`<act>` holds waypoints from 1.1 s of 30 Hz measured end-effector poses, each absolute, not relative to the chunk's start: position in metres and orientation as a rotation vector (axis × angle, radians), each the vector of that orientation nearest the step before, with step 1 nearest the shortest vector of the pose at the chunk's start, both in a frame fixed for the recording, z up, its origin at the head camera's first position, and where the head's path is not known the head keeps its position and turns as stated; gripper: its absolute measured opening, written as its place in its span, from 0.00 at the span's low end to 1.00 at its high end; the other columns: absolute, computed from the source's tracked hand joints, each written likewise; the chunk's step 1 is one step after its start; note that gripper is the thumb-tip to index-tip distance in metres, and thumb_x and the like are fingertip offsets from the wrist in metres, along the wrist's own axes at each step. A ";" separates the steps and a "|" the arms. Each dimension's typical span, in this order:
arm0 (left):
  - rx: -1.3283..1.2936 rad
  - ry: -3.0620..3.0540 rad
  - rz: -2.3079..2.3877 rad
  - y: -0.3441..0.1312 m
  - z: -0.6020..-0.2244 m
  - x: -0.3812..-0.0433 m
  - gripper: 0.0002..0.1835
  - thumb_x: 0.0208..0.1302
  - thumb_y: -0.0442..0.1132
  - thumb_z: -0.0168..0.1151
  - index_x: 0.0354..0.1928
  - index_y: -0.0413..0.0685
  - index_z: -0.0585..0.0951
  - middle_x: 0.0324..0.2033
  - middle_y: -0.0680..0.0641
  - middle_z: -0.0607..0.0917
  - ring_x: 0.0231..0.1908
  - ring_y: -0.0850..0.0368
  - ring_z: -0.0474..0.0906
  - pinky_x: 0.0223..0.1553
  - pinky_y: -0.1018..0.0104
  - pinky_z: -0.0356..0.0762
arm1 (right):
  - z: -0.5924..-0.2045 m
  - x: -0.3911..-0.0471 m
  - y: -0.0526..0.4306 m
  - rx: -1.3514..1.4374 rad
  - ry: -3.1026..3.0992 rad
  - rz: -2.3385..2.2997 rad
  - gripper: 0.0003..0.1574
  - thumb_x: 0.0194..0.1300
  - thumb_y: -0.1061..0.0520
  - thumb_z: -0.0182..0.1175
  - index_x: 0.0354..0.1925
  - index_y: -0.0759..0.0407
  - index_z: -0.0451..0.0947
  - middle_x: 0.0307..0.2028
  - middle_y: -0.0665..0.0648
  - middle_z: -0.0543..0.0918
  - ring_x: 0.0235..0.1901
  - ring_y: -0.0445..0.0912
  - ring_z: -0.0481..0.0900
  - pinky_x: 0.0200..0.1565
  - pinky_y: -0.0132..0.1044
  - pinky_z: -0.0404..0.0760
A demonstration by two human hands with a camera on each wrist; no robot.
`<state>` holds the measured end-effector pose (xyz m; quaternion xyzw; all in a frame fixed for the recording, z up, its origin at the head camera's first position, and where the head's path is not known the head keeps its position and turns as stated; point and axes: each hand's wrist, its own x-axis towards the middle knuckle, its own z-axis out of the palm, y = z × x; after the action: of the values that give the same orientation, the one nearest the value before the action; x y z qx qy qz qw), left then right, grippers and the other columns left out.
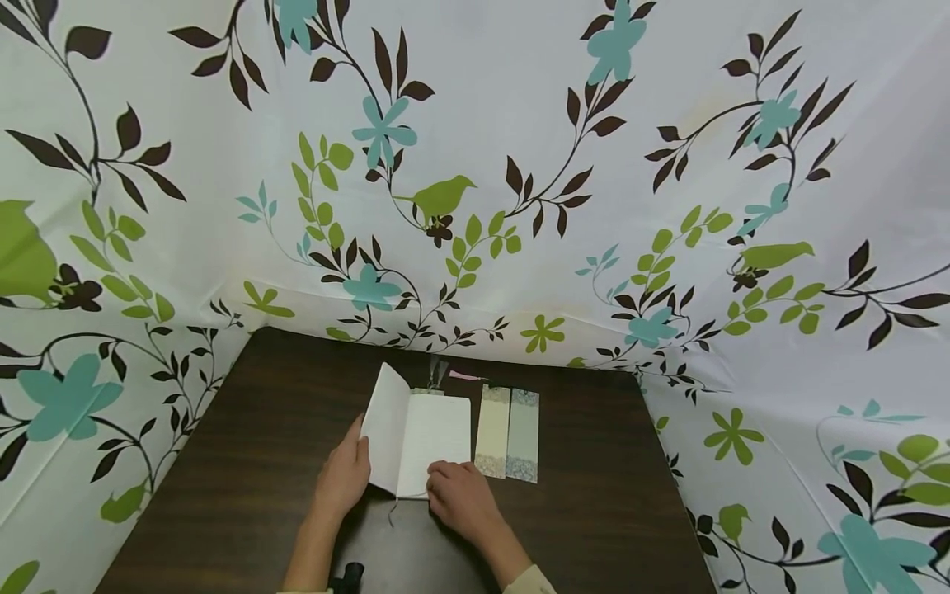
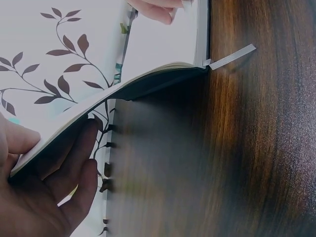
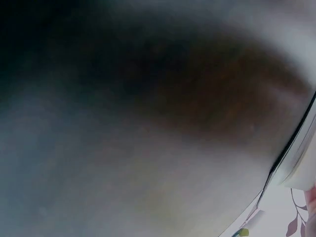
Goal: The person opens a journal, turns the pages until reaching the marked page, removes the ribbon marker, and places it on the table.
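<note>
Seeing an open notebook spread between two hands on the tabletop, its spine running away from the person.

We judge that the key relation is the left half's tilt: the left hand grips its outer edge, thumb on the page and fingers behind the cover, raising it off the wood. The right hand rests with bent fingers at the right page's near outer corner; we cannot tell whether it pinches the leaves. So the notebook lies rightward of the left hand, and forward and leftward of the right. Nearer the right hand, just beyond the notebook's right edge, we see a cream strip and a pale green strip, both lengthwise almost along the spine.
</note>
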<state>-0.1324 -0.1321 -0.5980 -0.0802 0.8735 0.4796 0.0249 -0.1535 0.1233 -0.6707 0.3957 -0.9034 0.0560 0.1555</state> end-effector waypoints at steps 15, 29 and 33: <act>-0.222 2.674 1.497 -0.130 -0.599 -0.133 0.30 0.89 0.40 0.37 0.85 0.38 0.54 0.75 0.27 0.72 0.71 0.27 0.73 0.66 0.29 0.72 | -0.664 -0.150 0.127 0.953 -2.705 0.107 0.12 0.65 0.51 0.73 0.46 0.39 0.82 0.55 0.42 0.84 0.55 0.42 0.83 0.58 0.47 0.79; -0.122 2.817 1.503 -0.128 -0.602 -0.130 0.23 0.86 0.33 0.46 0.77 0.51 0.73 0.65 0.32 0.82 0.61 0.33 0.82 0.56 0.36 0.80 | -0.644 -0.168 0.103 0.308 -2.793 1.294 0.54 0.72 0.45 0.70 0.82 0.64 0.57 0.78 0.70 0.66 0.74 0.67 0.70 0.67 0.69 0.74; -0.179 2.814 1.459 -0.129 -0.602 -0.128 0.19 0.88 0.45 0.46 0.67 0.54 0.84 0.60 0.41 0.86 0.60 0.38 0.83 0.55 0.35 0.80 | -0.641 -0.161 0.084 0.537 -2.862 1.248 0.40 0.75 0.50 0.65 0.77 0.61 0.68 0.73 0.67 0.75 0.71 0.66 0.73 0.67 0.65 0.76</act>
<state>-0.1283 -0.1288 -0.6017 -0.0563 0.8863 0.4594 -0.0165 -0.1611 0.0841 -0.6406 0.1696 -0.9033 0.3938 -0.0135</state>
